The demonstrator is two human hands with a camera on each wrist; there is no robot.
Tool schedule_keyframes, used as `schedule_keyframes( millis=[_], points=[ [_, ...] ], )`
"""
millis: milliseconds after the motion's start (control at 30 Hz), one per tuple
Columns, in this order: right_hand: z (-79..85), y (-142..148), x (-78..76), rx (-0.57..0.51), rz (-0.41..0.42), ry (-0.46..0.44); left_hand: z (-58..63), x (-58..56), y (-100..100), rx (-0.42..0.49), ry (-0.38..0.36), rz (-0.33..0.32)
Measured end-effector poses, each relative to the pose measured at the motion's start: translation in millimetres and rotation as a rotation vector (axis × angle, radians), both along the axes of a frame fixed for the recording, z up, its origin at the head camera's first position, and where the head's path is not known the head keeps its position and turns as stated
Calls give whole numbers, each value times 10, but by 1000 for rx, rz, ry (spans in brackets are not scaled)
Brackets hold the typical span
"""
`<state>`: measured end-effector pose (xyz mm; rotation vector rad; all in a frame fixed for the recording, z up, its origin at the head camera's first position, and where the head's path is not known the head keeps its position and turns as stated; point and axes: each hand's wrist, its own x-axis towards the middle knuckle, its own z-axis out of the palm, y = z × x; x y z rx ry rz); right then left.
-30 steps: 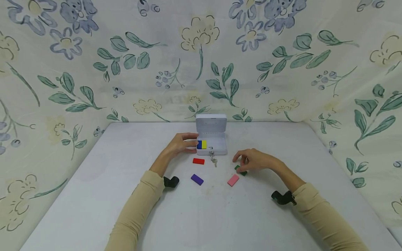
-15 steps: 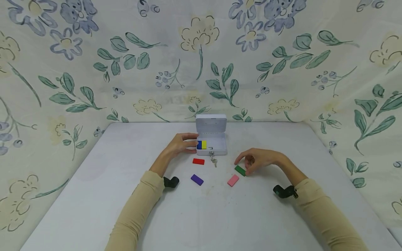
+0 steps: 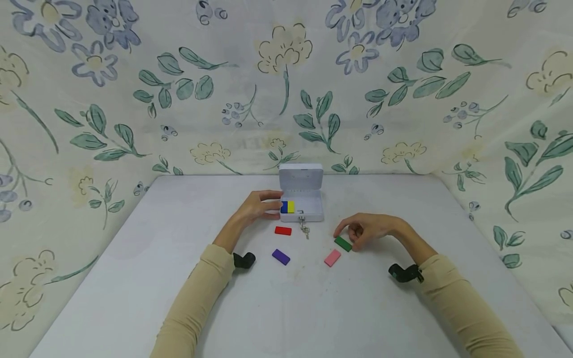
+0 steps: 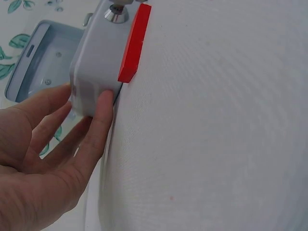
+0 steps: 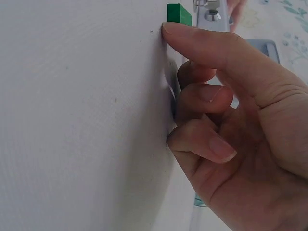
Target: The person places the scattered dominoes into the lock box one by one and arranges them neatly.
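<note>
A small white cash box (image 3: 315, 203) stands lid up at the far middle of the table, keys (image 3: 306, 230) hanging from its front lock. My left hand (image 3: 255, 206) holds its left end, thumb at the front corner and fingers spread toward the back. Inside, a blue block (image 3: 284, 207) and a yellow block (image 3: 291, 207) stand side by side against the left wall. To the right, my right hand (image 3: 369, 227) pinches a flat green block (image 3: 343, 243) by its ends between thumb and index finger. In the right wrist view its other fingers curl inward.
A red block (image 3: 283, 230) lies just in front of the box. Nearer the person are a purple block (image 3: 281, 256) and a pink block (image 3: 333, 257), the pink one close to the green. Behind the white table (image 3: 179, 209) hangs a floral cloth (image 3: 250, 99).
The right thumb has moved from over the green block to its near right end, leaving the block's top in view. My left hand and the cash box have stayed in place.
</note>
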<state>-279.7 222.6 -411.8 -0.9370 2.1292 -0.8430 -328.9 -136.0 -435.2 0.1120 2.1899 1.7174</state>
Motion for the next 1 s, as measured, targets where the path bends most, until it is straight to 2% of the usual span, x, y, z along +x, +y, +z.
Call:
schedule_keyframes(
  millis=[433,700,1000],
  points=[
    [-94,52,-74,-24,8,-10,-4,-10,-1,12,-2,-4],
    [-94,56,-69,-43,11,-15,-5,-4,3,21,-7,2],
    [-99,13,-59,-25,-27,20,-12,23,-6,37,-28,21]
  ],
)
